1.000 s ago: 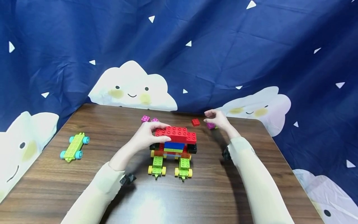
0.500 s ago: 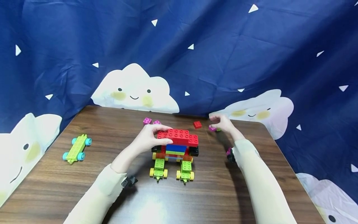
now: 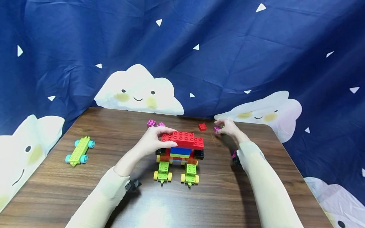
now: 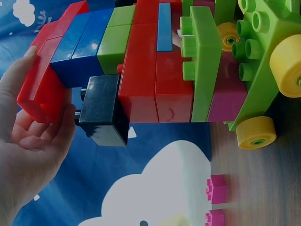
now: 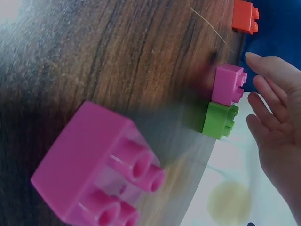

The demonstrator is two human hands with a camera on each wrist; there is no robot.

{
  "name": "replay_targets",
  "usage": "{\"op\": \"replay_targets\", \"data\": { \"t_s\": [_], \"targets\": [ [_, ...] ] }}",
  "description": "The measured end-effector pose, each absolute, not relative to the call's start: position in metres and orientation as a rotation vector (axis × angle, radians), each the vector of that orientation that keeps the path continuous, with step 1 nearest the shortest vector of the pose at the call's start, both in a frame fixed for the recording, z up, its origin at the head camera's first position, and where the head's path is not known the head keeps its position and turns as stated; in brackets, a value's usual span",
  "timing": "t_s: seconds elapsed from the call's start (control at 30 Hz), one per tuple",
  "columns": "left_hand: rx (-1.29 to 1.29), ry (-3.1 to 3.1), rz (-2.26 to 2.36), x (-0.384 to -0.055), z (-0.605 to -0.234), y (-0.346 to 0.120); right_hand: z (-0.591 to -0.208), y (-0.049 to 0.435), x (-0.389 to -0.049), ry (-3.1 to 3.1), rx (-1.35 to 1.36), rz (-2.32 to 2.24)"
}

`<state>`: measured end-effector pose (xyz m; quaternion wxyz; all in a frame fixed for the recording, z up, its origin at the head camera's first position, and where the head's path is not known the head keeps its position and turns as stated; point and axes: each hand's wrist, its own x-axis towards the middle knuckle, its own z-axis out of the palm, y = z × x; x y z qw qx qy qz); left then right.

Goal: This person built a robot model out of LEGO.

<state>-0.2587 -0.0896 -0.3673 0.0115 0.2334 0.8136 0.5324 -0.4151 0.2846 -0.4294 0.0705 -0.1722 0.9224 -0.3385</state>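
My left hand (image 3: 151, 139) pinches the red top bricks (image 3: 183, 139) of a toy-brick build, thumb on the near side and fingers behind. In the left wrist view the build shows blue bricks (image 4: 82, 42), a black brick (image 4: 104, 110) and green wheeled bases (image 4: 256, 61) with yellow wheels. At the back right my right hand (image 3: 230, 129) hovers beside a pink brick (image 3: 217, 129), its thumb and fingers spread around it. The right wrist view shows the fingers loosely bent, apart from that pink brick (image 5: 227, 84) and the green brick (image 5: 219, 119) against it.
A red brick (image 3: 202, 127) lies left of the right hand. Two pink bricks, one the left pink brick (image 3: 151, 123), lie behind the build. Another pink brick (image 5: 89, 160) is under the right wrist. A green car base (image 3: 80, 151) with blue wheels stands far left.
My right hand has come down slightly, its fingertips closer to the pink brick. The left hand keeps its hold on the build. The head view has shifted a little.
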Motion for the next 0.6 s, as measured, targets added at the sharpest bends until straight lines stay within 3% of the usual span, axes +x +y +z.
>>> {"op": "replay_targets", "data": {
  "t_s": [0.6],
  "targets": [
    [0.771,2.539,1.672,-0.2581,-0.3668,-0.0907,-0.4387,0.2817,-0.4230,2.848,-0.525,-0.682]
  ]
}}
